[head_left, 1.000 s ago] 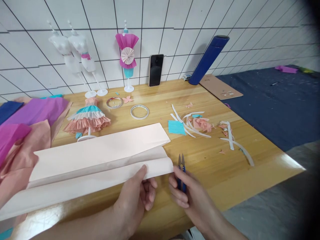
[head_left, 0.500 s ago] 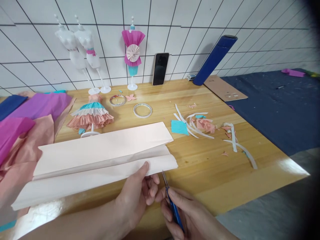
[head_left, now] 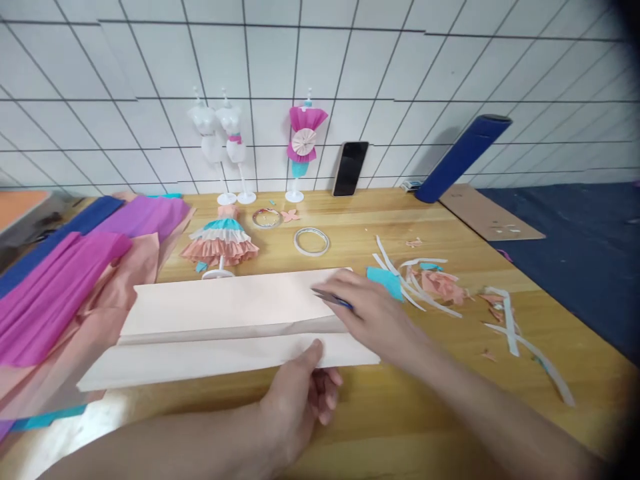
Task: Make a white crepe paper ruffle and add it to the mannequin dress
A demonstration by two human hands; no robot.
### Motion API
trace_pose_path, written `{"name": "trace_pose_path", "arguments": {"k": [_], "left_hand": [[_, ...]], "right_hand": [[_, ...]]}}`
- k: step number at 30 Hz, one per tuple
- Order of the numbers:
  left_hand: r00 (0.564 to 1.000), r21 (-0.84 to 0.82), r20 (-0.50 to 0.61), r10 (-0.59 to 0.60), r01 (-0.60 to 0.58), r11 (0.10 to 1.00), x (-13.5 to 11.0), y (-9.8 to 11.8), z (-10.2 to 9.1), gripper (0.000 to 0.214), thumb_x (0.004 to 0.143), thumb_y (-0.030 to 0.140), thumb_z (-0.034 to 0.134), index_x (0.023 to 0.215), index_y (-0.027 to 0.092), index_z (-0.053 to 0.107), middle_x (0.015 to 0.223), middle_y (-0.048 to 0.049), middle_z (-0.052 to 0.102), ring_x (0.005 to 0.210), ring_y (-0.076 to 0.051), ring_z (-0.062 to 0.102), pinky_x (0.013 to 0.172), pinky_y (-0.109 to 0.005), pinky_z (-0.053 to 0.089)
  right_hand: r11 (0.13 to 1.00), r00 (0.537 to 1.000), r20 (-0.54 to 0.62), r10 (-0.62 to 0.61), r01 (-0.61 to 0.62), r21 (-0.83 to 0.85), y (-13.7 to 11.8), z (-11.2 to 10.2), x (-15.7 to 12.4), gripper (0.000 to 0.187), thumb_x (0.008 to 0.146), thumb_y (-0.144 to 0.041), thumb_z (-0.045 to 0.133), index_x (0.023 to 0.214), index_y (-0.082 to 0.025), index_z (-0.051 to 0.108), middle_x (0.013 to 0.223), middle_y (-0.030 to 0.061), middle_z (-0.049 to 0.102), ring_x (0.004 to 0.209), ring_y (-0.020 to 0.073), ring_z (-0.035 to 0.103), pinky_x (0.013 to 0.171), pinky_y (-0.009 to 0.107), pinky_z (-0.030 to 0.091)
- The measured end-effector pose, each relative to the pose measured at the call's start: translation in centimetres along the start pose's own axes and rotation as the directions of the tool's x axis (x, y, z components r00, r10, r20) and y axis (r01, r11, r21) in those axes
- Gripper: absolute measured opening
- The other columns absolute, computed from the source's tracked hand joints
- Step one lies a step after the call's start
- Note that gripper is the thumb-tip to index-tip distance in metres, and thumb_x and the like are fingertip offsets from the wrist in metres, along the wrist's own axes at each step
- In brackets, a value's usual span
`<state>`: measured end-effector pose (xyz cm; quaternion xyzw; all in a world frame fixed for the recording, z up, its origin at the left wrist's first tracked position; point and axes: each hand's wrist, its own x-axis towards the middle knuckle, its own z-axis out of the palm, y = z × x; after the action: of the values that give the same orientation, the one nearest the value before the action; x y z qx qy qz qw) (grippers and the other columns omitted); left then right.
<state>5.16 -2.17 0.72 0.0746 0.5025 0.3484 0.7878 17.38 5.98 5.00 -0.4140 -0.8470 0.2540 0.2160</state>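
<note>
A pale pink sheet of crepe paper [head_left: 220, 305], folded lengthwise, stretches across the front of the table. My left hand [head_left: 300, 393] pinches its near edge, thumb on top and fingers curled beneath. Over the paper's right end is my right hand [head_left: 373, 317], closed around small blue-handled scissors [head_left: 333, 298]. The thin, pointed blades aim left above the sheet, and most of the handle is hidden in my palm. Just behind the paper stands a miniature tiered dress [head_left: 220, 237] in peach, white and turquoise on a white stand.
White mini mannequins [head_left: 231, 127], one in a magenta outfit [head_left: 306, 123], and a phone [head_left: 351, 168] line the wall. Two tape rolls [head_left: 311, 252] lie mid-table. Paper scraps [head_left: 443, 283] are scattered right; coloured crepe sheets [head_left: 75, 283] lie left. A blue roll [head_left: 463, 159] leans back right.
My right hand has moved up from below the paper to its far right edge, carrying the scissors, whose tips now point left. My left hand keeps its pinch. The camera view has shifted.
</note>
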Motion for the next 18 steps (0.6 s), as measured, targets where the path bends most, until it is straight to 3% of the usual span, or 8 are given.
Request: {"name": "trace_pose_path", "arguments": {"k": [2,4,7,10,13,16,18], "left_hand": [[1.000,0.018,-0.015,-0.010,0.010,1.000,-0.1,-0.1,0.1,0.054,0.093,0.046,0.032,0.056,0.012,0.053,0.038,0.0009,0.041,0.033,-0.007,0.029,0.039,-0.023,0.015],[1.000,0.022,-0.023,-0.017,0.018,1.000,-0.1,0.0,0.0,0.057,0.090,0.053,0.035,0.055,0.012,0.053,0.036,0.0011,0.041,0.030,-0.007,0.028,0.039,-0.024,0.015],[0.999,0.010,-0.034,-0.027,0.027,1.000,-0.2,0.1,-0.3,0.060,0.090,0.054,0.031,0.052,0.013,0.051,0.035,0.0009,0.041,0.028,-0.006,0.028,0.040,-0.024,0.014],[0.998,0.005,-0.041,-0.043,0.043,0.999,-0.2,-0.1,-0.4,0.061,0.091,0.054,0.029,0.051,0.013,0.050,0.034,0.0010,0.039,0.026,-0.006,0.027,0.039,-0.025,0.012],[0.999,0.000,-0.035,-0.013,0.013,1.000,-0.3,-0.1,-0.3,0.061,0.088,0.059,0.031,0.052,0.014,0.050,0.034,0.0011,0.040,0.027,-0.007,0.027,0.039,-0.026,0.012],[0.992,-0.040,-0.040,0.119,-0.120,0.992,-0.2,0.8,-0.5,0.055,0.085,0.060,0.040,0.058,0.013,0.052,0.038,0.0020,0.042,0.031,-0.007,0.030,0.039,-0.024,0.016],[0.973,-0.076,-0.072,0.218,-0.223,0.972,0.3,1.9,-0.9,0.047,0.084,0.056,0.047,0.063,0.014,0.051,0.043,0.0029,0.044,0.035,-0.007,0.033,0.040,-0.023,0.019]], "right_hand": [[0.984,0.985,0.140,-0.102,0.120,-0.134,0.5,1.7,4.4,0.028,0.088,-0.012,0.048,0.111,-0.018,0.063,0.112,0.0095,0.060,0.098,0.0186,0.057,0.081,0.029,0.043],[0.972,0.972,0.198,-0.124,0.159,-0.174,0.7,3.9,7.4,0.024,0.087,-0.012,0.051,0.105,-0.017,0.066,0.102,0.0096,0.063,0.092,0.0194,0.060,0.076,0.029,0.044],[0.952,0.961,0.245,-0.128,0.188,-0.243,0.3,5.8,8.7,0.017,0.085,-0.010,0.053,0.091,-0.014,0.068,0.085,0.0087,0.063,0.077,0.0195,0.060,0.066,0.029,0.042],[0.934,0.955,0.255,-0.153,0.224,-0.280,-1.1,5.1,8.4,0.017,0.084,-0.007,0.052,0.079,-0.014,0.066,0.081,0.0078,0.061,0.071,0.0188,0.058,0.061,0.028,0.039],[0.922,0.952,0.226,-0.205,0.266,-0.282,-3.2,3.4,8.9,0.020,0.082,-0.004,0.049,0.085,-0.014,0.066,0.086,0.0076,0.059,0.073,0.0189,0.056,0.059,0.028,0.036],[0.923,0.956,0.160,-0.248,0.283,-0.260,-4.9,2.9,11.2,0.024,0.083,-0.007,0.047,0.098,-0.015,0.065,0.093,0.0085,0.058,0.079,0.0205,0.055,0.062,0.028,0.036],[0.932,0.958,0.116,-0.263,0.283,-0.228,-5.5,3.4,13.4,0.024,0.083,-0.008,0.047,0.096,-0.015,0.066,0.094,0.0094,0.057,0.082,0.0214,0.054,0.065,0.029,0.036]]}}
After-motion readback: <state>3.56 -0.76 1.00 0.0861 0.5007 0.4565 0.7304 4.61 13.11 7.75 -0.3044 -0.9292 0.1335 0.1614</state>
